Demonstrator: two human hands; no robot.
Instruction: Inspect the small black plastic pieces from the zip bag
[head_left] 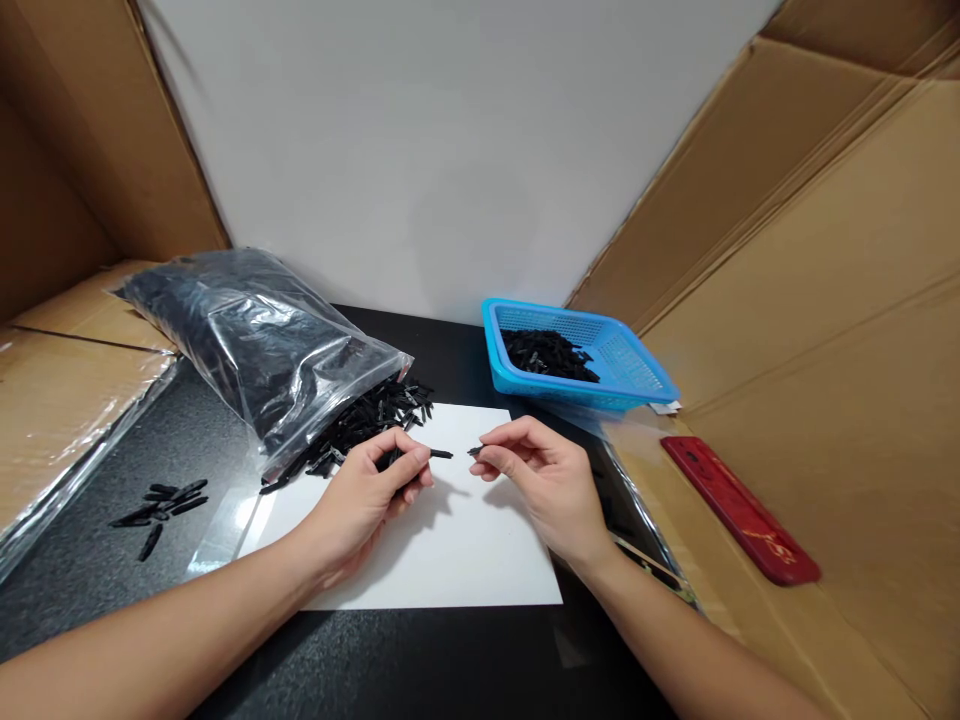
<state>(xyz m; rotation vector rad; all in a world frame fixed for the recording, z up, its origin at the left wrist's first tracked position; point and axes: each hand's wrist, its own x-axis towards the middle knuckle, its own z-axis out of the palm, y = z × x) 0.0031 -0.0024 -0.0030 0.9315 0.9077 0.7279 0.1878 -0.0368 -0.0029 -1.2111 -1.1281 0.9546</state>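
Note:
My left hand [390, 480] is closed on a slim black plastic piece [441, 454], whose narrow tip points right. Facing it across a small gap, my right hand [544, 475] pinches a small black piece [475, 451] between thumb and fingertips. Both hands are above a white sheet [450, 570]. Behind the left hand, a heap of thin black pieces [375, 410] spills from the mouth of a clear plastic bag [262, 340] full of more of them. The exact kind of piece is too small to tell.
At the back right stands a blue basket [637, 365] holding many black pieces [547, 352]. Several black pieces [161, 508] lie on the dark table at left. A red phone case [739, 510] rests on cardboard at right. Cardboard walls [825, 250] flank the table.

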